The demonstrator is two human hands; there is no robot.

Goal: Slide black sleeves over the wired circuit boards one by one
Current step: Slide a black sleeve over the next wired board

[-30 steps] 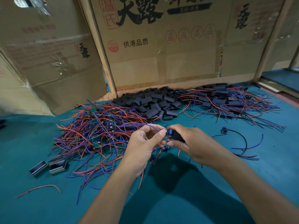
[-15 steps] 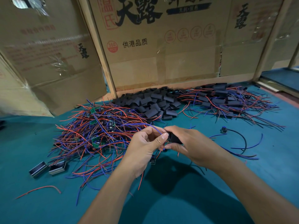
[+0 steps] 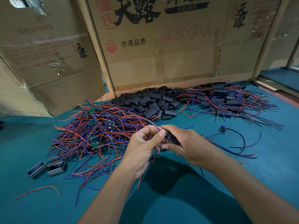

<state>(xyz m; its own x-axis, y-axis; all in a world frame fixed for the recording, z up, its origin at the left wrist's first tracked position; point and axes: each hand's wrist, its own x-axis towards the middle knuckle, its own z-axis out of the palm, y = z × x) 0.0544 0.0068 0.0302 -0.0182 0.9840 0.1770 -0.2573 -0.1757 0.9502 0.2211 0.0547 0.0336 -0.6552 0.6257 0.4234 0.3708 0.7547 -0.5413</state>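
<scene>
My right hand [image 3: 187,143] grips a black sleeve [image 3: 173,138] above the teal table. My left hand [image 3: 144,147] pinches the wired circuit board [image 3: 166,133] at the sleeve's left mouth; only the board's end shows, the rest is hidden inside. Red and blue wires trail from between my fingers. A tangled heap of bare wired boards [image 3: 97,135] lies to the left. A pile of empty black sleeves [image 3: 148,102] sits at the back centre. Sleeved boards with wires [image 3: 226,101] are heaped at the back right.
Cardboard boxes [image 3: 153,46] wall off the back of the teal table [image 3: 178,199]. Two small metal cases [image 3: 47,168] lie front left, with a loose red wire [image 3: 37,189] beside them. A black-wired part [image 3: 222,128] and stray wires lie to the right of my hands.
The sleeve has moved further over the board, which now shows less at its left mouth. Both hands stayed at the same spot, pressed closer together.
</scene>
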